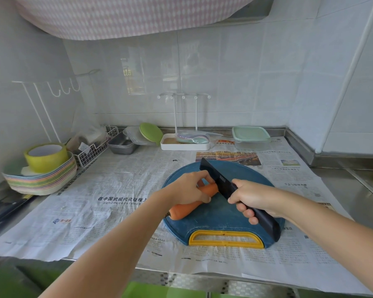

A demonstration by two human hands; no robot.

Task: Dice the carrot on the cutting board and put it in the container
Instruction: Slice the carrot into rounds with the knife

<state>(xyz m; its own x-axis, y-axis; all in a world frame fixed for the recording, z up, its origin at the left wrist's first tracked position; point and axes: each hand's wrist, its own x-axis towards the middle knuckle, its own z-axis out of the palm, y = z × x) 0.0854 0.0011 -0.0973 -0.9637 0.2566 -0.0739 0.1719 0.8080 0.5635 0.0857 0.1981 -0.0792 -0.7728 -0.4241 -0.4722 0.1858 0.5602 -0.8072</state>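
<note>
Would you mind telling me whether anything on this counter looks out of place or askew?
Nothing is spilled or damaged. The carrot lies slantwise, its thick end at the left edge of the cutting board, and a green plate stands tilted beside the white rack.

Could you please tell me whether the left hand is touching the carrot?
Touching. The head view shows the left hand gripping the carrot, its fingers curled over the end nearest the knife.
</note>
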